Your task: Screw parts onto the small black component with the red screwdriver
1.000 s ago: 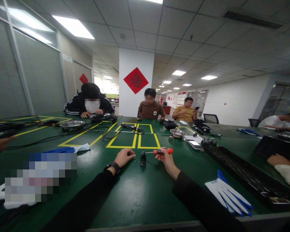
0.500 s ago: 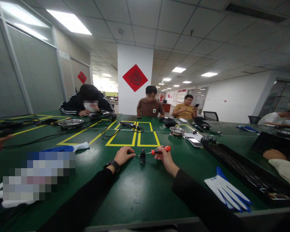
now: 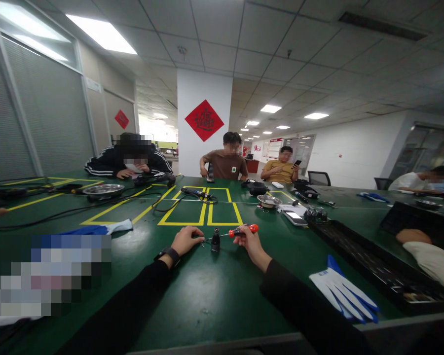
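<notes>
My right hand grips a screwdriver by its red-and-black handle, with the shaft pointing left. A small black cylindrical part with a narrower top stands upright on the green table between my hands. The shaft reaches toward this part's upper side; whether the tip touches or passes behind it I cannot tell. My left hand rests on the table just left of the part, its fingers bent together. Tiny metal pieces show by its fingertips, too small to name.
White-and-blue gloves and a long black tray lie at right. A phone, a metal bowl and another bowl sit farther back. Cables cross yellow tape outlines. Several people sit around the table.
The view has shifted slightly, moving most things a little left. Both hands keep nearly the same pose around the black part. Across the table, the person in brown has moved an arm outward.
</notes>
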### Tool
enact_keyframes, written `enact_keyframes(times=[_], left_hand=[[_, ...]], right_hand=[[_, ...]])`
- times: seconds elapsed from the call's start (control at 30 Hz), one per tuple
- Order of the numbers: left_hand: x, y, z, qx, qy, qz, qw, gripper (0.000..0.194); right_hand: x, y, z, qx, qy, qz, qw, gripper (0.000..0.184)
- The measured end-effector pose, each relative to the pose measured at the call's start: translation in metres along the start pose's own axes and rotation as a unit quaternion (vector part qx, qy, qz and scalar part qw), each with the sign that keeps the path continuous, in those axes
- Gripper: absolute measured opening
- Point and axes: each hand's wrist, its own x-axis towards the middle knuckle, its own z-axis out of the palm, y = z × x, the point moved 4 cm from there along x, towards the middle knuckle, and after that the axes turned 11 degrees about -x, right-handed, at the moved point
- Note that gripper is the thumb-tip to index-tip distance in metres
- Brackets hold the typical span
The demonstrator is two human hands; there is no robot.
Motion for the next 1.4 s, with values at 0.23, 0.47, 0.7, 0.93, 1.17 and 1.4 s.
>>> enact_keyframes(times=[0.23, 0.47, 0.7, 0.93, 1.17, 1.4], left_hand=[[0.001, -0.002, 0.001, 0.005, -0.003, 0.003, 1.0, 0.028], [0.001, 0.006, 0.0, -0.012, 0.005, 0.03, 0.999, 0.027], [-0.002, 0.018, 0.0, -0.012, -0.003, 0.079, 0.997, 0.028], [-0.001, 0.017, -0.003, -0.012, 0.03, 0.071, 0.997, 0.027], [-0.004, 0.027, -0.007, -0.009, 0.063, 0.067, 0.996, 0.037], [-0.01, 0.043, -0.005, -0.051, 0.125, 0.07, 0.988, 0.034]], right_hand=[[0.002, 0.002, -0.002, 0.022, 0.009, 0.009, 1.0, 0.027], [0.003, 0.004, -0.005, 0.041, 0.02, 0.014, 0.999, 0.025], [0.002, 0.003, -0.004, 0.056, 0.022, 0.013, 0.998, 0.024], [-0.002, -0.009, 0.0, 0.036, 0.006, -0.021, 0.999, 0.023], [-0.016, -0.031, 0.013, -0.261, -0.076, -0.193, 0.943, 0.027], [-0.029, -0.027, 0.031, -0.571, -0.132, -0.253, 0.77, 0.049]])
